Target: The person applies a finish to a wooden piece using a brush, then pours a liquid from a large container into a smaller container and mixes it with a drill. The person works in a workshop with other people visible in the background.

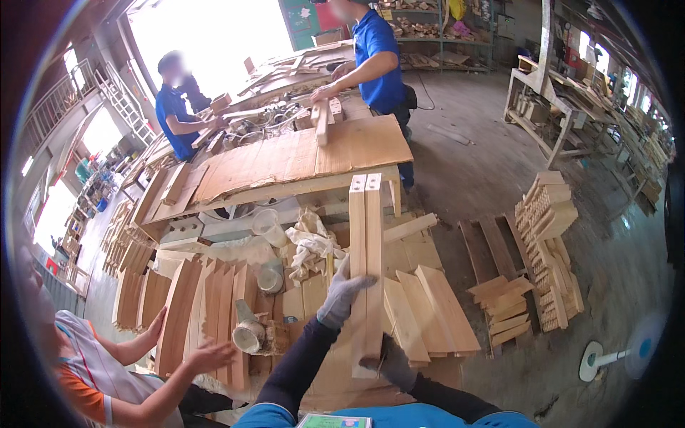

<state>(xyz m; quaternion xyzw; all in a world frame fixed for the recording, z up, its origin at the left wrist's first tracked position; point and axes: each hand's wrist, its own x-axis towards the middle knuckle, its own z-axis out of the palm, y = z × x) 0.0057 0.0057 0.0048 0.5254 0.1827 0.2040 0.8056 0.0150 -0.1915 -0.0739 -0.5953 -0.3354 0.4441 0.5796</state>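
Behind posts [368,246], left hand [339,299] part-hidden

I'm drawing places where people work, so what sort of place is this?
Probably a woodworking shop: two wooden posts are held up, cut wood pieces lie stacked at right, and a workbench stands ahead.

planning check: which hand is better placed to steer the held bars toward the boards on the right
Probably the right hand: it is at the lower end of the wooden bars, on the side nearest the boards. The left hand grips higher, from the left.
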